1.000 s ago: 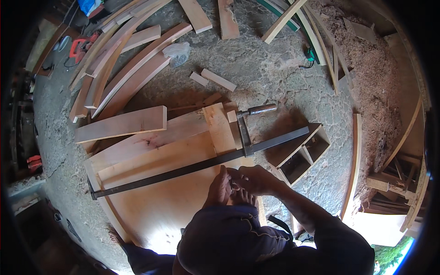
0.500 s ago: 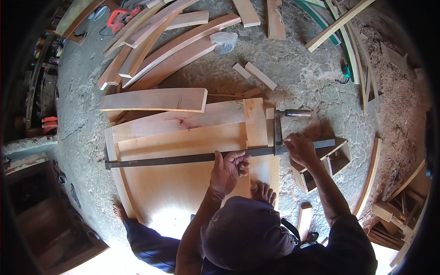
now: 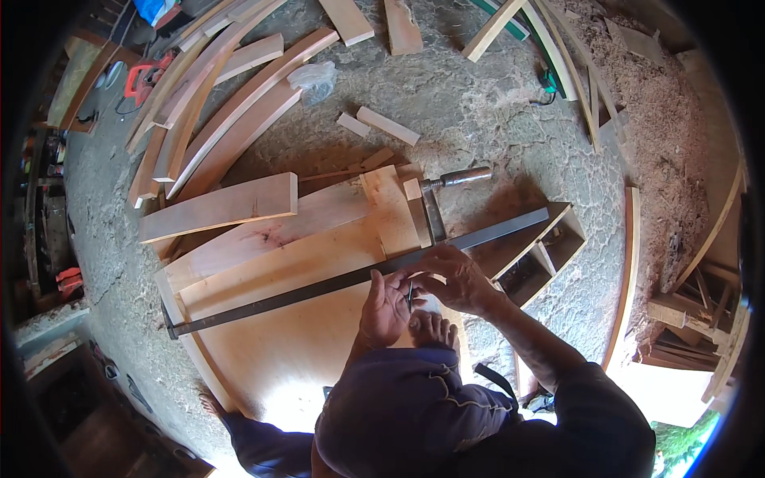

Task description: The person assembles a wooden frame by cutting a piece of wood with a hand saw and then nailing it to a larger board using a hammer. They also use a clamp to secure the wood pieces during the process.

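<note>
Thin pc (image 3: 411,295) at fingertips, btwn L hand (image 3: 384,314) & R hand (image 3: 460,280).

The person wears a dark cloth sleeve (image 3: 602,406) ending near the elbow and navy cloth trousers (image 3: 382,418) with thin, pale, wavy trim (image 3: 447,388); the feet (image 3: 434,328) are bare.

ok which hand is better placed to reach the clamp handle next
Probably the right hand: it is nearer the handle. The left hand is farther off, to its left. A thin item shows between them.
</note>
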Demonstrator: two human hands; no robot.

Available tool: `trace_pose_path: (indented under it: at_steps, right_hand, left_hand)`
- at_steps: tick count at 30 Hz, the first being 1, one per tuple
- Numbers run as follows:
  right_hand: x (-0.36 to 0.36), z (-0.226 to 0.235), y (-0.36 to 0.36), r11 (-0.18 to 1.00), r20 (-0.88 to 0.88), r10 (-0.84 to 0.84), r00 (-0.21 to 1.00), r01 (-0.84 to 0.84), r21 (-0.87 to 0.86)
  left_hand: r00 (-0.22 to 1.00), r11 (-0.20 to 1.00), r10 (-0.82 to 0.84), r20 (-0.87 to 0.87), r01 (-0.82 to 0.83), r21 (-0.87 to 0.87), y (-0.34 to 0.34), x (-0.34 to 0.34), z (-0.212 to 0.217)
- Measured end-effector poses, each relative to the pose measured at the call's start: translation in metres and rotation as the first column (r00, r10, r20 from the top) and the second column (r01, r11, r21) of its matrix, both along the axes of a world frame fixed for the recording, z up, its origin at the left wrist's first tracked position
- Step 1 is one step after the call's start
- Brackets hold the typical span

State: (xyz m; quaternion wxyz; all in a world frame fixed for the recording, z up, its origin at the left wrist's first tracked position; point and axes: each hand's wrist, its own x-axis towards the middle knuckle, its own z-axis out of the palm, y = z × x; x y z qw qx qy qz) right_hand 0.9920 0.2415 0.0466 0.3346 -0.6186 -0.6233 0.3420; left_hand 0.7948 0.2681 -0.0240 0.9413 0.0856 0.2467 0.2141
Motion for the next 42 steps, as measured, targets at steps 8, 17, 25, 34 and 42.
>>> trace_pose_path:
  at_steps: [8, 17, 25, 34, 42]
  right_hand:
    - [0.008, -0.026, -0.005, 0.995, 0.014, 0.101, 0.995, -0.100, -0.018]
    - [0.098, 0.002, -0.090, 0.905, 0.377, -0.223, 0.899, 0.335, -0.263]
    - [0.141, -0.057, -0.143, 0.730, 0.575, -0.034, 0.817, 0.413, -0.544]
    - [0.127, -0.099, -0.148, 0.692, 0.622, 0.359, 0.696, 0.249, -0.678]
    - [0.148, -0.109, -0.142, 0.642, 0.509, 0.521, 0.685, 0.079, -0.763]
  left_hand:
    - [0.993, 0.996, -0.082, -0.088, 0.080, -0.030, 0.001, 0.010, 0.010]
    - [0.915, 0.988, -0.071, -0.398, 0.119, 0.098, 0.000, -0.030, 0.008]
    - [0.852, 0.988, -0.079, -0.518, 0.138, 0.076, -0.001, -0.035, 0.021]
    - [0.774, 0.993, -0.073, -0.629, 0.117, 0.028, -0.012, -0.050, 0.020]
    - [0.798, 0.989, -0.103, -0.593, 0.147, 0.026, -0.016, -0.044, 0.015]
